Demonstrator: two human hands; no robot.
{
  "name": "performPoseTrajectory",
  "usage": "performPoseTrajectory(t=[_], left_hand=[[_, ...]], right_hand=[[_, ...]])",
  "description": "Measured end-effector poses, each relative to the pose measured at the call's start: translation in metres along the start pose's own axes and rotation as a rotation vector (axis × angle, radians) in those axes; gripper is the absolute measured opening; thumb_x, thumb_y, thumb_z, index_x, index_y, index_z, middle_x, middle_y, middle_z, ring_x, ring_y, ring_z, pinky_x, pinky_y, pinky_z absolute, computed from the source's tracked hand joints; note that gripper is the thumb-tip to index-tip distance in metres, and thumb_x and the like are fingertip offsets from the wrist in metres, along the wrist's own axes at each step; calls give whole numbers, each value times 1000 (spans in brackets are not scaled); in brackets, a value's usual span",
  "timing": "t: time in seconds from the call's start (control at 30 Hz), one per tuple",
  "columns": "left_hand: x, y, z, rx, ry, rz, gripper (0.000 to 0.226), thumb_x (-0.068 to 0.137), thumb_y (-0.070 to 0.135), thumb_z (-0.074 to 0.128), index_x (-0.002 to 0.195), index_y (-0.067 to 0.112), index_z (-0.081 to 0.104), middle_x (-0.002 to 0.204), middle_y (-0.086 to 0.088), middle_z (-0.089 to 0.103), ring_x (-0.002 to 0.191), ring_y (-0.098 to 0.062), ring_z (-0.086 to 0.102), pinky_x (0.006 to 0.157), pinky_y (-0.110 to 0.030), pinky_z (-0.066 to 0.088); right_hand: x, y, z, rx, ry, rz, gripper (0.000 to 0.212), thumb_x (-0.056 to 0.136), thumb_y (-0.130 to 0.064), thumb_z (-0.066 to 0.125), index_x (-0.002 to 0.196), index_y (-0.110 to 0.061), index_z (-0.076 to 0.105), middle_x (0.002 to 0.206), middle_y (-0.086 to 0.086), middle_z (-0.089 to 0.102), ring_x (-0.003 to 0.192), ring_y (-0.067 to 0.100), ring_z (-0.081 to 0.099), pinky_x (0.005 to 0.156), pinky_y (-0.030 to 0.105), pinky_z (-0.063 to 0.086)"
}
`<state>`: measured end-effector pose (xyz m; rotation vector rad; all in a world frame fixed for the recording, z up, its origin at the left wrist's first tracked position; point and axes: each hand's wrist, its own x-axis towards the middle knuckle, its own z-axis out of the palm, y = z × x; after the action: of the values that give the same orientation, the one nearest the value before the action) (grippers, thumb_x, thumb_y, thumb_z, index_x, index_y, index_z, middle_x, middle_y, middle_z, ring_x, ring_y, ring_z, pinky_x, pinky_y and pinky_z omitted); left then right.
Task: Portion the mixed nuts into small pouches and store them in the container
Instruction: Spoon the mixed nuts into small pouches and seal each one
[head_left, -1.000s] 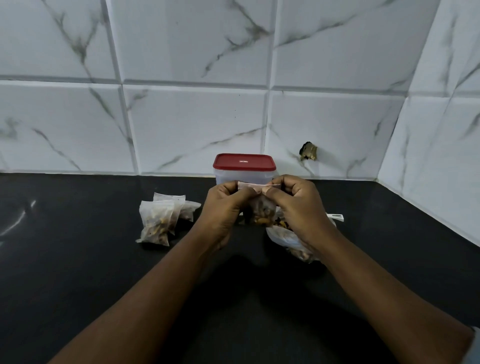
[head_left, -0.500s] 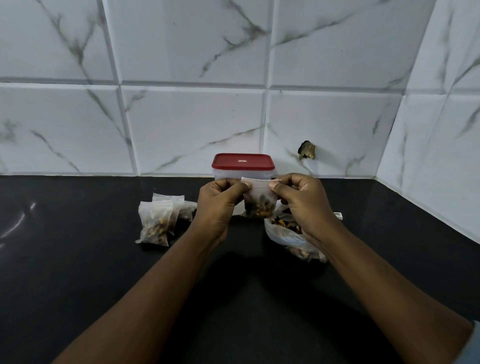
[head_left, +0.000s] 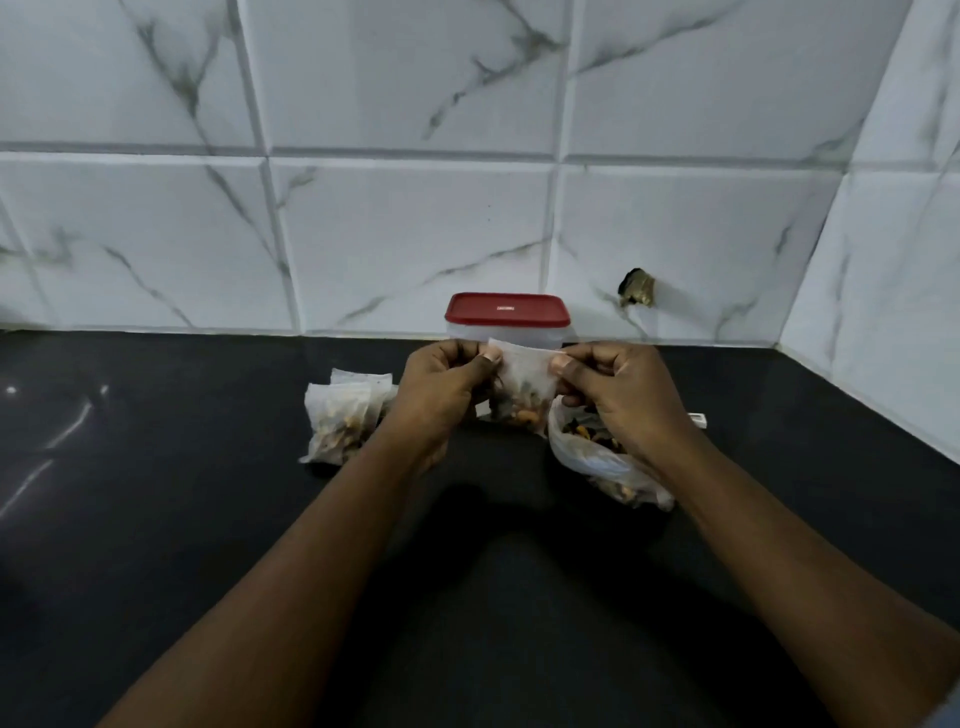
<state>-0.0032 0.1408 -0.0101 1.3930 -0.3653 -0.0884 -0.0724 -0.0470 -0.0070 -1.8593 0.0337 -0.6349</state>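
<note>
Both hands hold a small clear plastic pouch of mixed nuts (head_left: 523, 389) upright at the centre of the frame, just in front of the clear rectangular container with a red lid (head_left: 506, 310). The left hand (head_left: 441, 397) pinches the pouch's top left corner between thumb and forefinger. The right hand (head_left: 621, 402) pinches the top right corner the same way, and the other fingers of both are curled. A second ago the thumbs sat almost together on the pouch's mouth; now they are apart, with the top edge stretched flat between them. Under the right hand lies a larger clear plastic bag of nuts (head_left: 592, 460). Left of centre, filled pouches (head_left: 340, 418) sit unmoved on the black countertop (head_left: 156, 519). The lid's small pale mark is too small to read.
</note>
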Motion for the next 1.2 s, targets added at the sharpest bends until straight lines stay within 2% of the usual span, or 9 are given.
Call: performPoseTrajectory(t=[0.13, 0.3, 0.57, 0.7, 0.77, 0.87, 0.93, 1.03, 1.2], left_hand=[[1, 19, -21, 209, -31, -19, 12, 99, 3, 66, 87, 5, 68, 76, -12, 71, 65, -23, 67, 61, -30, 62], [-11, 37, -81, 250, 98, -112, 13, 101, 3, 61, 89, 4, 65, 75, -10, 66, 56, -14, 67, 51, -27, 59], [-46, 22, -151, 264, 372, -326, 17, 105, 2, 54, 92, 3, 64, 87, -16, 65, 69, -23, 62, 45, -27, 57], [-41, 23, -147, 254, 448, -335, 10, 102, 4, 61, 110, 5, 55, 94, -17, 60, 69, -23, 62, 41, -29, 54], [-36, 22, -148, 398, 464, -295, 36, 96, 15, 71, 124, 5, 50, 108, -16, 60, 80, -23, 64, 53, -39, 59], [-29, 24, -132, 904, 516, 0, 57, 86, 28, 76, 135, 11, 50, 129, -12, 59, 110, -29, 61, 95, -49, 54], [-24, 28, -101, 1031, 434, 253, 41, 90, 25, 72, 128, 18, 59, 126, -6, 64, 114, -26, 61, 101, -46, 52], [-4, 20, -46, 1112, 178, 410, 14, 95, 26, 63, 107, 25, 71, 102, 2, 75, 96, -25, 70, 90, -43, 55], [41, -28, 10, 1418, -48, 254, 30, 104, 35, 51, 129, 27, 64, 120, -2, 71, 115, -29, 61, 104, -51, 38]], right_hand=[[-4, 5, 1, -323, 5, -217, 18, 102, -23, 68, 105, -11, 82, 86, 0, 79, 77, 13, 74, 75, 40, 60], [-6, 0, -1, -357, -13, -350, 21, 105, -20, 62, 113, -9, 78, 88, -3, 76, 76, 8, 72, 74, 33, 61], [-5, -1, -3, -424, -66, -390, 17, 103, -16, 64, 108, -10, 79, 83, -4, 77, 76, -6, 71, 74, 19, 57], [-5, -1, -5, -455, -75, -390, 18, 103, -17, 63, 108, -11, 79, 84, -5, 77, 73, -5, 70, 75, 22, 57], [-4, 0, -5, -461, -61, -379, 18, 102, -14, 64, 111, -12, 79, 89, -3, 78, 76, -2, 70, 77, 20, 56], [-2, 0, -7, -474, -31, -341, 20, 100, -12, 67, 116, -13, 79, 93, -2, 78, 72, 4, 71, 73, 7, 51], [0, 0, -9, -423, -25, -287, 15, 99, -15, 70, 110, -14, 80, 88, -5, 78, 67, 5, 72, 68, 18, 58], [2, -2, -12, -427, 16, -250, 13, 101, -22, 68, 93, -15, 76, 73, -10, 73, 61, 2, 69, 59, 23, 55], [4, -2, -16, -490, 68, -295, 40, 107, -35, 57, 77, -10, 63, 58, 7, 60, 55, 22, 60, 56, 38, 49]])
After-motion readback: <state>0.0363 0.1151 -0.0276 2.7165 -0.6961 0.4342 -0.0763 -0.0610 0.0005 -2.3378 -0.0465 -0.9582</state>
